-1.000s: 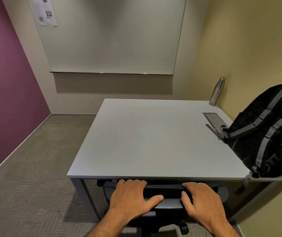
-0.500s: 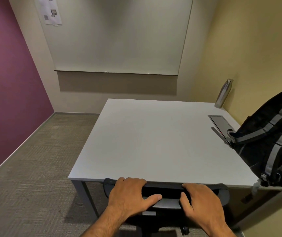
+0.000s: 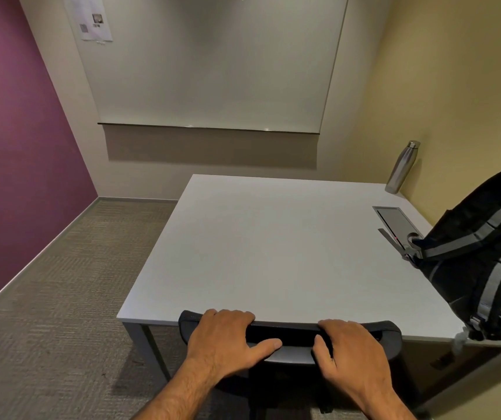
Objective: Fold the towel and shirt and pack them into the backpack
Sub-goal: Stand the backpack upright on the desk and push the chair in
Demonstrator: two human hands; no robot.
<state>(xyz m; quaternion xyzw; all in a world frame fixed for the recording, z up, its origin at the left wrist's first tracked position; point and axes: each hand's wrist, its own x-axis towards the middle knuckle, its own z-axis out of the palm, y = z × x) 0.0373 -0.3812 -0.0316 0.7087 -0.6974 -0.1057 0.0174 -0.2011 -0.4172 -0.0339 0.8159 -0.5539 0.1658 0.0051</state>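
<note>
Purple wall point(image 3: 15, 131) at left, carpet point(image 3: 61, 283) below it, whiteboard point(image 3: 213, 62) on the far wall. White table point(image 3: 273, 253) in the middle. Left hand point(image 3: 228, 338) grips the top edge of a dark chair back point(image 3: 291, 331) at the table's near edge, fingers curled over, thumb on the near face. Right hand point(image 3: 352, 347) grips the same edge just beside it. Steel bottle point(image 3: 402, 166) upright at far right corner. Grey floor-box cover point(image 3: 395, 219) set into the tabletop. Black backpack point(image 3: 492, 256) stands on the table's right edge against the yellow wall. Towel and shirt not in view.
</note>
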